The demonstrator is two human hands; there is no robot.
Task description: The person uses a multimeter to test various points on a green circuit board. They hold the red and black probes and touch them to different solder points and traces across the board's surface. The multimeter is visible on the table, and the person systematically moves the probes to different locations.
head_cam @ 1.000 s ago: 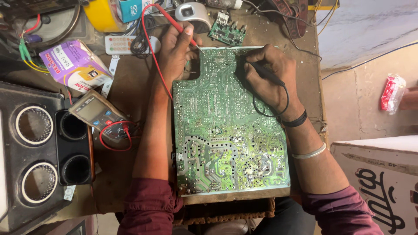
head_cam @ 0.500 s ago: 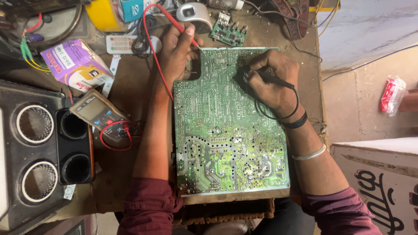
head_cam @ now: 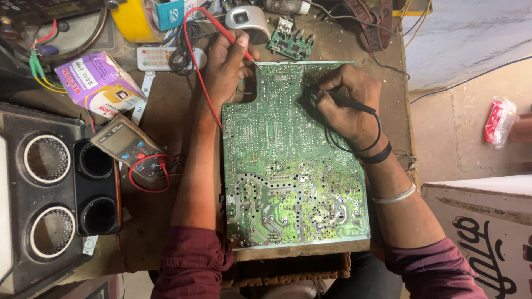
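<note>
- Left hand (head_cam: 224, 66) grips red probe (head_cam: 221, 30); tip shifted to circuit board (head_cam: 293, 166) top edge.
- Right hand (head_cam: 346, 102) pinches black probe (head_cam: 343, 101), position unchanged.

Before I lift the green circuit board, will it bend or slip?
The board looks flat and rigid, so it should hardly bend. It is wide and thin, probably light. Its solder side looks bumpy, likely not slippery, but fragile; both hands press probes on it.
</note>
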